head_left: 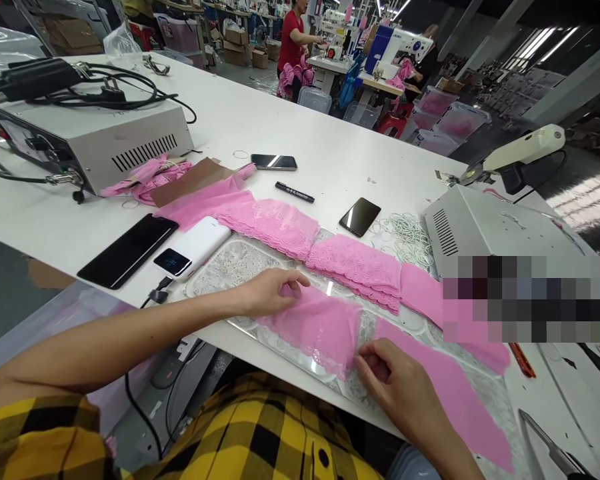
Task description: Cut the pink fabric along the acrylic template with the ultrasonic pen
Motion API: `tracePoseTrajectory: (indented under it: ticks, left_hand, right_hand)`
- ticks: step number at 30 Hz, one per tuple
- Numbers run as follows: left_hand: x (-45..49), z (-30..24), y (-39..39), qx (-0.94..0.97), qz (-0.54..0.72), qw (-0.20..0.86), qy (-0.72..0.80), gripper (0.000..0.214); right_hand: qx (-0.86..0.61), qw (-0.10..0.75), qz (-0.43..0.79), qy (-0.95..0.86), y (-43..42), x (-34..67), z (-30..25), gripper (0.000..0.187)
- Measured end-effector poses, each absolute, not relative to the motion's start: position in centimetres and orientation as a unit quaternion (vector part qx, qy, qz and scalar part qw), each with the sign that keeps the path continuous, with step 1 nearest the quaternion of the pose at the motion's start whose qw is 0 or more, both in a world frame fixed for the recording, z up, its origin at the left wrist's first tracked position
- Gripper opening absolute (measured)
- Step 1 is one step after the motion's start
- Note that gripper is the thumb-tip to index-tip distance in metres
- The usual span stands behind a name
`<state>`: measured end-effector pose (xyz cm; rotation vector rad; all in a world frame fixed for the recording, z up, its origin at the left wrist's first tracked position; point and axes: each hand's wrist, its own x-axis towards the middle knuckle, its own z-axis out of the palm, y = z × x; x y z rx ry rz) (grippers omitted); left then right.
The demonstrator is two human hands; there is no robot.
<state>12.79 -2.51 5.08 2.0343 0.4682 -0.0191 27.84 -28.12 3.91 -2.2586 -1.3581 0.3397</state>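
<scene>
A sheer pink fabric piece [320, 330] lies flat on a clear glass plate [230, 263] at the table's near edge. My left hand [270, 290] rests on the piece's upper left corner, fingers curled and pressing it down. My right hand [387, 373] pinches the lower right edge of the same piece. A second pink piece [455, 393] lies to the right of it. Behind them runs a row of pink lace stacks [355, 263].
A white power bank [195, 250] and black phone [127, 250] lie at the left, two more phones [360, 217] [274, 162] and a black marker [294, 192] further back. Grey machine boxes [95, 143] [500, 230] stand left and right. Rubber bands [405, 233], scissors [550, 450]. People sew in the background.
</scene>
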Motion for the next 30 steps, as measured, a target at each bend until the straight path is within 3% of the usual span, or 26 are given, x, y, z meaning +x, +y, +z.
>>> tracePoseTrajectory:
  ticks: [11, 19, 30]
  left_hand:
    - [13.1, 5.7, -1.6, 0.859, -0.01, 0.488, 0.155, 0.047]
    - [10.6, 6.6, -1.7, 0.897, -0.027, 0.415, 0.152, 0.054]
    - [9.5, 4.3, -2.5, 0.946, 0.074, 0.307, 0.068, 0.026]
  right_hand:
    - [-0.812, 0.268, 0.118, -0.504, -28.2, 27.5, 5.0, 0.025]
    - [-0.79, 0.223, 0.155, -0.55, -28.6, 26.0, 3.0, 0.031]
    - [-0.824, 0.248, -0.003, -0.51, -25.1, 29.0, 3.6, 0.033]
